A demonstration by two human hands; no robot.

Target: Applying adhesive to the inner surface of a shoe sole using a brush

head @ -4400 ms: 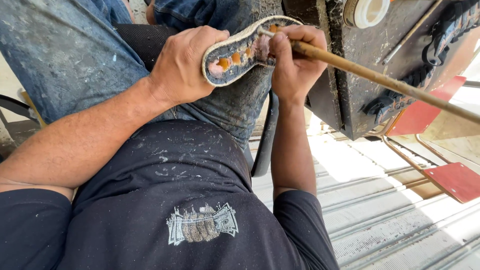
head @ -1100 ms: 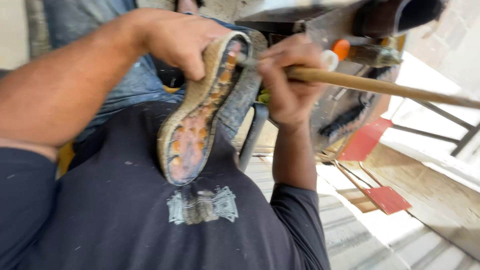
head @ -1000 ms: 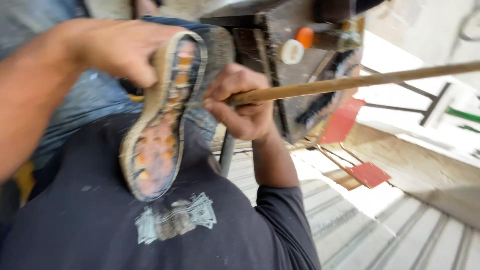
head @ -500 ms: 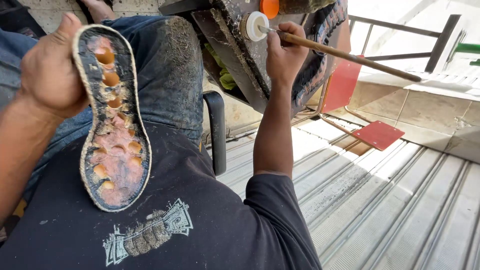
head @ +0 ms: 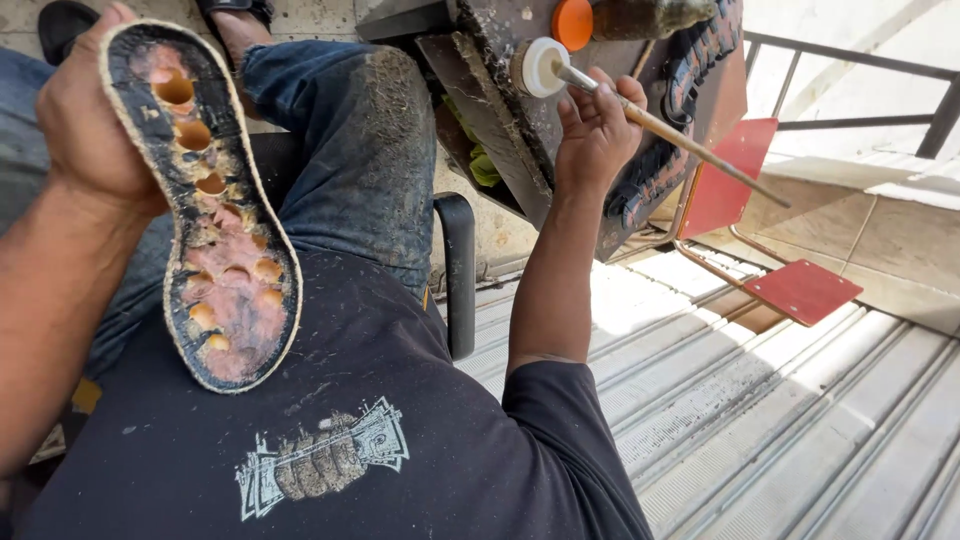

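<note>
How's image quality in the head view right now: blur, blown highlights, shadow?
Head view: sharp, no motion blur on the black shoe sole with round holes, left hand or right hand gripping the thin wooden stick; top-right background overexposed; the dark T-shirt sits in shade; wide-angle stretch at edges.

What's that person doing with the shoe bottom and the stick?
The left hand holds up a shoe sole, its inner side with round holes facing the camera. The right hand grips a long wooden stick, its tip at a small white pot on a grimy dark stand.
</note>
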